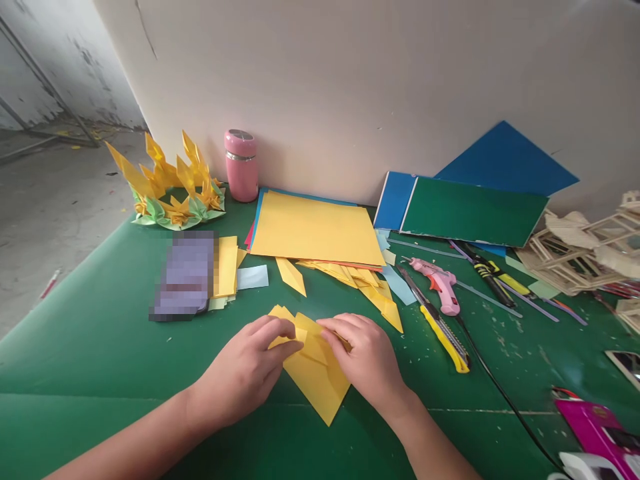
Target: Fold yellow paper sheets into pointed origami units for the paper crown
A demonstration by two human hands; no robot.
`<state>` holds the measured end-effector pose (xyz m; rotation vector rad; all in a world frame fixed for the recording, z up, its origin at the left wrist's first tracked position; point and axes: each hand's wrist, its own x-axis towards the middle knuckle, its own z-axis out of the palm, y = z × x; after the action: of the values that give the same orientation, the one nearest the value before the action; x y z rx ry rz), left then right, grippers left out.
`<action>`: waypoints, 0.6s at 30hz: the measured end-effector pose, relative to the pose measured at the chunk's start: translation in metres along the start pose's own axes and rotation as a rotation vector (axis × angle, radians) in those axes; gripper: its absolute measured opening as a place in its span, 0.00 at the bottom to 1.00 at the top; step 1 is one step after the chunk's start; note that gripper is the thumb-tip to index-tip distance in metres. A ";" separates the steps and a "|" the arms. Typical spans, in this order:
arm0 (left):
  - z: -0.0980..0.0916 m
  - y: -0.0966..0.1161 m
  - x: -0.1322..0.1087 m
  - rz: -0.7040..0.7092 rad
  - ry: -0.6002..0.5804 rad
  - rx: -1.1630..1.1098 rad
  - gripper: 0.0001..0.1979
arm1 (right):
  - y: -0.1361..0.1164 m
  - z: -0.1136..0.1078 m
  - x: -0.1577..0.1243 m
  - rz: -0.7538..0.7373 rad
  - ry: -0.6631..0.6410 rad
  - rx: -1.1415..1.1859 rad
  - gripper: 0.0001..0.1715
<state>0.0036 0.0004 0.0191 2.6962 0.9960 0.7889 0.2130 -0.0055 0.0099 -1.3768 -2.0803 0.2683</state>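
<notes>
A sheet of yellow paper (320,390), partly folded, lies on the green tabletop in front of me, one corner pointing toward me. My left hand (255,360) pinches its left flap between thumb and fingers. On the opposite side, my right hand (363,350) grips the right edge in a pinch, thumb beneath the fingers. Creased layers show between the two hands; the fingertips hide part of the folds. Just beyond are several folded yellow paper pieces (383,300) and one pointed yellow piece (291,275).
Behind lies a stack of yellow sheets (315,227). A paper crown (175,193) and a pink flask (242,167) stand at the back left. Rightward are a yellow utility knife (445,337), a pink glue gun (437,283) with its cord, and a wooden stick model (580,250).
</notes>
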 end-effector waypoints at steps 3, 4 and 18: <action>0.001 -0.001 0.001 0.012 -0.116 -0.023 0.20 | -0.002 -0.004 0.000 0.142 -0.052 0.098 0.11; 0.001 -0.002 0.001 0.005 -0.148 -0.030 0.21 | -0.002 -0.005 0.001 0.189 -0.072 0.127 0.10; 0.003 -0.004 0.004 0.044 -0.221 0.037 0.20 | 0.005 0.000 0.011 0.321 -0.144 0.291 0.08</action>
<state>0.0054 0.0065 0.0169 2.7691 0.9110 0.4694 0.2141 0.0063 0.0119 -1.5385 -1.8319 0.7918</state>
